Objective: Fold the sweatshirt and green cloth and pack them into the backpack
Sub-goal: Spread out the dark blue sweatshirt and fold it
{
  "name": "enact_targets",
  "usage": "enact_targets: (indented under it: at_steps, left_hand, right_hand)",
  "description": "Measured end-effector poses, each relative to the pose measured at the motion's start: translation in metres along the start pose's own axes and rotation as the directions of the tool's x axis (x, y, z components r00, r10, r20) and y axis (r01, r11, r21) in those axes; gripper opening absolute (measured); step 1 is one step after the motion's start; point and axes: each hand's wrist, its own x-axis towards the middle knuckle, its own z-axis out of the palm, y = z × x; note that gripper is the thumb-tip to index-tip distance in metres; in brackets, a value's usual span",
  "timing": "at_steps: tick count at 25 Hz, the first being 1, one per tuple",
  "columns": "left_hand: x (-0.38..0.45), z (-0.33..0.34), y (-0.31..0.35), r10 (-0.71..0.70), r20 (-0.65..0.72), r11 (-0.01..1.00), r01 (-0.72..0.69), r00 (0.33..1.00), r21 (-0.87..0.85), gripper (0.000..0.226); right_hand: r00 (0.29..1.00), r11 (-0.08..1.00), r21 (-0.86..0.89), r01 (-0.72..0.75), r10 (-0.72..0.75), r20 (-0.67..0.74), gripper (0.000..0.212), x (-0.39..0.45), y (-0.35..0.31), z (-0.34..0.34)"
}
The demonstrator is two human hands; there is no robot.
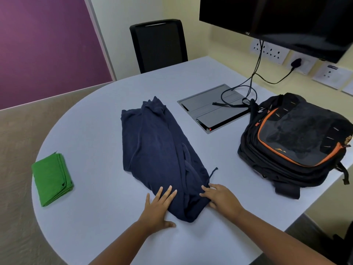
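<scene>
Both hands, left hand and right hand, press flat and open on the half-folded sweatshirt at lower centre, whose loose layers could slip apart when lifted.

The monitor is cut off by the top and right edges. The backpack hides its own opening and straps underneath. The sweatshirt covers the right hand's fingertips. Wall labels are too small to read.

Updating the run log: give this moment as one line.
sweatshirt: half-folded, mid-table | left hand, right hand: flat on its near end | green cloth: folded, left | backpack: right, nothing packed
</scene>
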Motion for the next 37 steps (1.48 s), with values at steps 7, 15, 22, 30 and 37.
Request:
enact_targets:
  at_steps: [7, 15, 22, 30, 37]
  left_hand:
    - [-0.012, -0.023, 0.008, -0.010, -0.236, 0.932, -0.076, 0.972, -0.354, 0.078]
    - [-0.011, -0.058, 0.013, -0.421, -0.104, 0.393, 0.078, 0.901, -0.916, 0.019]
    - [0.030, -0.074, -0.008, -0.664, 0.033, 0.244, 0.258, 0.747, -0.935, 0.040]
    - [0.032, -0.042, 0.005, -0.007, -0.278, 0.996, -0.018, 0.961, -0.086, 0.092]
    - [0.039, -0.035, -0.021, 0.041, -0.106, 0.999, -0.041, 0.994, 0.005, 0.110]
  right_hand:
    - [0.967, 0.934, 0.306, -0.187, 0.120, 0.225, 0.057, 0.002, -0.030, -0.053]
    - [0.902, 0.771, 0.483, -0.415, 0.279, 0.330, 0.027, 0.066, -0.051, -0.115]
    - [0.993, 0.998, -0.052, 0.047, -0.041, 0.109, 0.070, 0.091, -0.084, -0.060]
    - [0.964, 0.996, -0.091, 0.010, 0.014, 0.265, 0.072, 0.096, -0.052, 0.002]
    - [0.940, 0.987, -0.071, 0.144, -0.114, 0.322, 0.080, 0.089, -0.032, 0.003]
